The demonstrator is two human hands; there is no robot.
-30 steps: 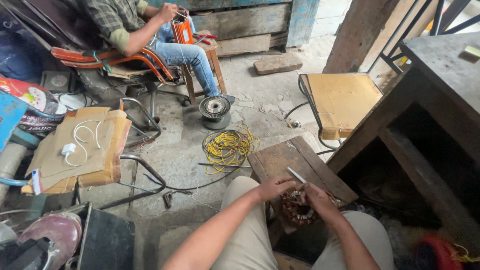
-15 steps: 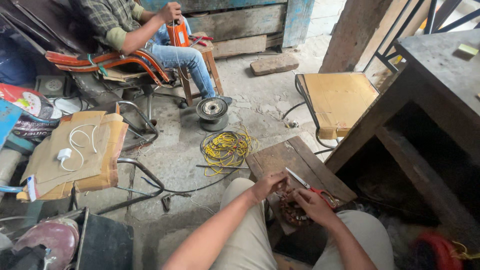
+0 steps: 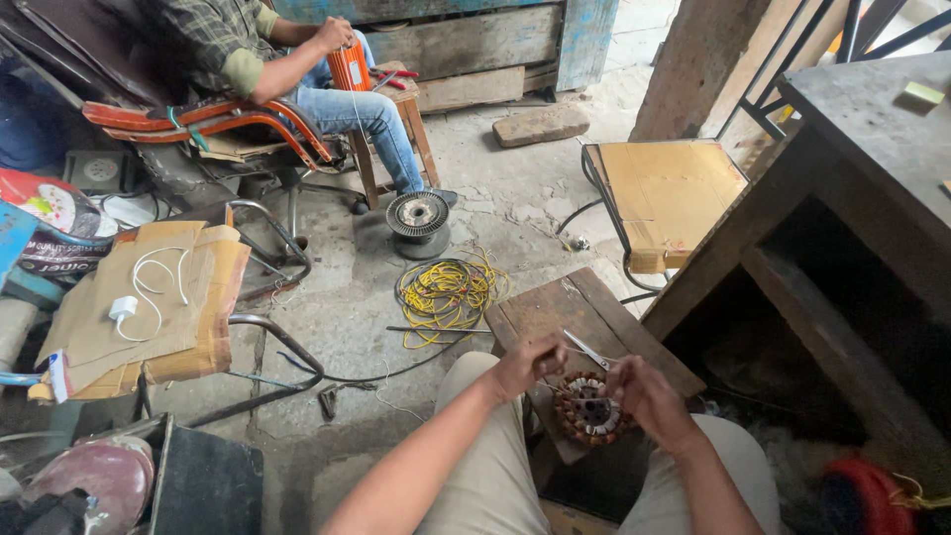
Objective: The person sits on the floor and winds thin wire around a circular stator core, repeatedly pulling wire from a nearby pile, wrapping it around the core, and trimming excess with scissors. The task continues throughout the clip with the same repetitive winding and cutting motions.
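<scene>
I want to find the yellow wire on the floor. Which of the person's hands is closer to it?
The left hand. It sits just right of and below the yellow wire coil; the right hand is farther off, beyond the round copper-wound motor part.

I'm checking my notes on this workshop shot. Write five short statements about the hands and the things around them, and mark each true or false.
1. Both hands, the left hand and the right hand, are at a round copper-wound stator over the person's lap. True.
2. A coil of yellow wire lies on the concrete floor. True.
3. The small wooden bench in front of the knees is covered with cardboard. False: its top is bare dark wood; the cardboard covers the seat further back.
4. The white charger and cable lie on the floor. False: they rest on cardboard on a chair at the left.
5. A seated co-worker holds an orange object. True.
</scene>
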